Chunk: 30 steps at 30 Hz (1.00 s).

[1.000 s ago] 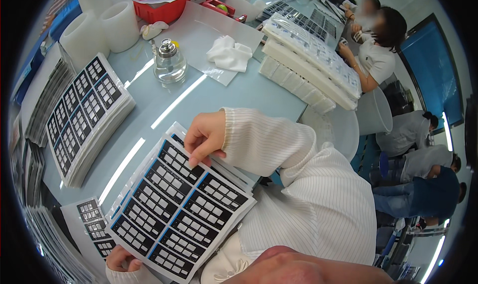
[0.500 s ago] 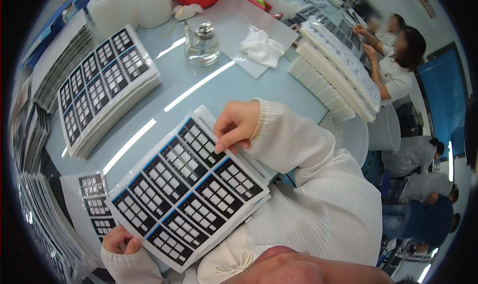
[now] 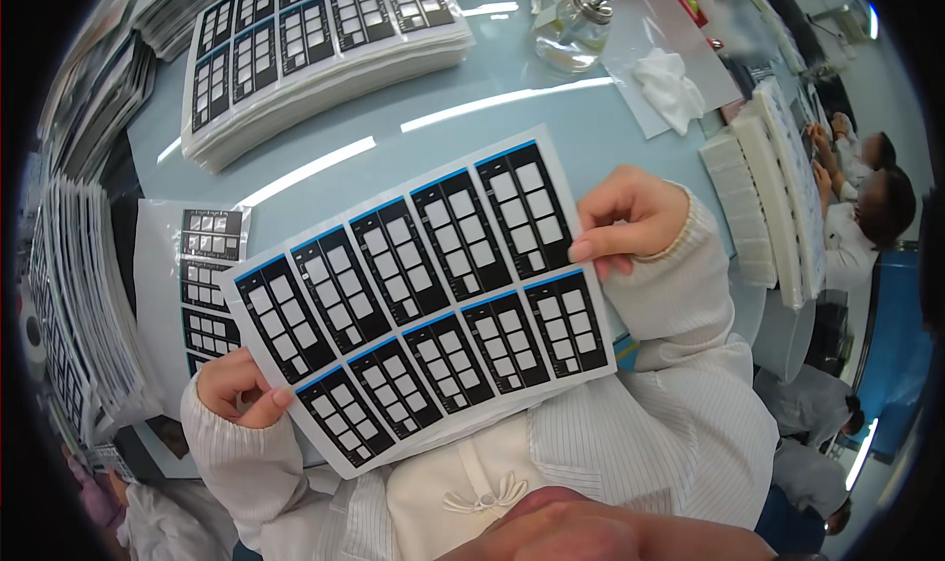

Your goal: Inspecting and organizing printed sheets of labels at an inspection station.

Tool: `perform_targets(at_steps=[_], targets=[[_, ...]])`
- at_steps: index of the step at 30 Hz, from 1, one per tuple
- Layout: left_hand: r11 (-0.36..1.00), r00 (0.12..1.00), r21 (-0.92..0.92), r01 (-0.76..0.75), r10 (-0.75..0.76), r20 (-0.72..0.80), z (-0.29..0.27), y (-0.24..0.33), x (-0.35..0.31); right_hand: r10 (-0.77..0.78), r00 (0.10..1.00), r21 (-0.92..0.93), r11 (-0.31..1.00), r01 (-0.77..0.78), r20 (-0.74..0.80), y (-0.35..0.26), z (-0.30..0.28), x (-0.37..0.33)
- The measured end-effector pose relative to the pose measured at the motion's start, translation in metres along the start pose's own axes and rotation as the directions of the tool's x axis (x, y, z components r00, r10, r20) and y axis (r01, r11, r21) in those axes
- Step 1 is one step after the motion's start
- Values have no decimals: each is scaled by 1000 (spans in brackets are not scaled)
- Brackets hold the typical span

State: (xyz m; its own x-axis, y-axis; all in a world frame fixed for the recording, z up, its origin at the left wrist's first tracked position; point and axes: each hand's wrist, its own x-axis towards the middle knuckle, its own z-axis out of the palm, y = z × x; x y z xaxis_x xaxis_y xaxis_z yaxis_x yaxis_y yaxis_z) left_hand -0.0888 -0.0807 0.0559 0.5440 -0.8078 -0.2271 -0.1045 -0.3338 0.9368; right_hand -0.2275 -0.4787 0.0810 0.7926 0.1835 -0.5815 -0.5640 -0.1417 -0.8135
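Note:
Between my two hands is a white sheet point(image 3: 418, 300) printed with black panels of pale rectangles and blue lines. My left hand point(image 3: 239, 389) pinches its lower left edge, with the thumb on top. My right hand point(image 3: 630, 221) grips the right edge between thumb and bent fingers. The sheet slants upward to the right in front of my chest, above the near edge of the table, and hides what lies beneath it. Partly behind its left edge lies another printed sheet point(image 3: 157, 276) with similar black panels. A thick stack of like sheets point(image 3: 330, 89) rests farther back.
Dense stacks of sheets point(image 3: 94, 295) line the left side. A clear glass bottle with a metal top point(image 3: 574, 34) and a crumpled white cloth point(image 3: 671, 89) are at the back right. White blocks point(image 3: 763, 197) stand along the right edge; people sit beyond them.
My view has swung, shifting the table's things. The sheet has turned closer to level and appears lifted, with my right hand still at its right edge and my left at its left.

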Motion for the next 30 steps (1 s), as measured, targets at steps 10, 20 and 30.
perform_targets(at_steps=[10, 20, 30], targets=[[998, 993, 44, 44, -49, 105, -16, -10, -3, -62, 995, 101, 993, 54, 77, 5, -6, -2], [1000, 1000, 17, -24, 24, 0, -11, -20, -2, -73, 996, 171, 983, 63, 55, 4, -4, -2], [999, 1000, 33, 3, -3, 15, -12, -18, -1, -32, 997, 122, 992, 24, 67, 2, -4, -3]])
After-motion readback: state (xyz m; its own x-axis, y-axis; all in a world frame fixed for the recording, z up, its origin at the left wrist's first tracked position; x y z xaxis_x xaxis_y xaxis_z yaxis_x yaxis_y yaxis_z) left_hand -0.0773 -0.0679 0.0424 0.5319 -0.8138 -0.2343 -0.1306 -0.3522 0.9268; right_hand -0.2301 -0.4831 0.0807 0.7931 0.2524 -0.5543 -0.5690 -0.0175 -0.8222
